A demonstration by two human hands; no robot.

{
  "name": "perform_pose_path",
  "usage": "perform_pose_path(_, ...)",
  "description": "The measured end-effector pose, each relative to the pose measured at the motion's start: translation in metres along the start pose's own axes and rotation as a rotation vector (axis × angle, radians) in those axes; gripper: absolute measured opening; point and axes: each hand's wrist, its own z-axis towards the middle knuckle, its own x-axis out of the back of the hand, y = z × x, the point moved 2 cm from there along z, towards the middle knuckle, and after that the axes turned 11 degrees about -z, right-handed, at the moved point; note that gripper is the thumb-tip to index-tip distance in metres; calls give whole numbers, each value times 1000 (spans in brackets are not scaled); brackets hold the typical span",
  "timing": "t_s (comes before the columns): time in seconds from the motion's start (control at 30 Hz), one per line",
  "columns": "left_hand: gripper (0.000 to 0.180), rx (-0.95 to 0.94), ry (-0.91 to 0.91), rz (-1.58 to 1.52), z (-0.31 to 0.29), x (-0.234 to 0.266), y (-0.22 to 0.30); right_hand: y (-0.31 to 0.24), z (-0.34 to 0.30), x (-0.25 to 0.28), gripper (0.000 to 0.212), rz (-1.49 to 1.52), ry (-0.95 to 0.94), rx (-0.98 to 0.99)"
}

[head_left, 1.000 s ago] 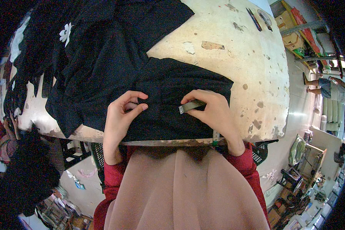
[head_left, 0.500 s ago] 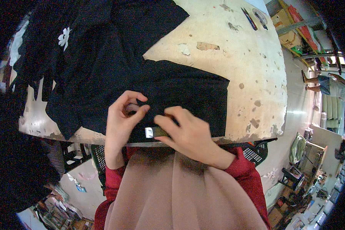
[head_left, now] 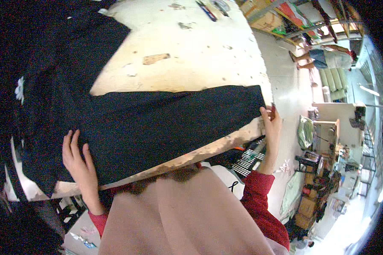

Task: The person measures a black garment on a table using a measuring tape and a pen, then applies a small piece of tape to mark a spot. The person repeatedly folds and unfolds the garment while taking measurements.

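Note:
A black garment (head_left: 170, 123) lies across the worn cream table, one long part of it, like a sleeve or leg, stretched toward the right edge. My left hand (head_left: 78, 163) rests flat on the cloth at the left, fingers spread. At the far right end, my right hand (head_left: 271, 123) pinches the corner of that part between thumb and fingers; some of these fingers are hidden behind the cloth. A white flower shape (head_left: 19, 90) shows on the dark cloth at the left.
The stained tabletop (head_left: 191, 55) has a chipped brown patch (head_left: 156, 58). Near its far edge lies a dark pen-like tool (head_left: 206, 10). Off to the right are shelves with boxes (head_left: 259, 12), a person (head_left: 319, 57) and a green bundle (head_left: 305, 132).
My hands have moved apart, the left onto the cloth and the right to its far end. The small white label between them no longer shows. The view has turned right.

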Motion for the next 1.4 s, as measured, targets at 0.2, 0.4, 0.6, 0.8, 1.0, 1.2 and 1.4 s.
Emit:
perform_pose_path(0.2,38,12,-42,164,-3,3,4,-42,20,17,32,93,297,161)
perform_pose_path(0.4,46,15,-89,223,11,-6,-4,-55,64,-49,24,146,217,308)
perform_pose_path(0.6,29,80,340,-373,-12,27,-10,-52,47,-17,35,166,148,258)
perform_pose_path(0.8,15,460,408,-153,-68,68,-27,-172,-86,-56,21,371,-627,268)
perform_pose_path(1.0,18,451,418,-88,-75,44,-12,-296,-221,-115,14,720,-930,1085)
perform_pose_path(1.2,25,657,399,-727,-72,44,-17,-310,-238,-147,18,610,-1343,706)
perform_pose_path(1.4,48,903,425,-1136,-70,50,-19,-304,-239,-164,22,569,-1249,759)
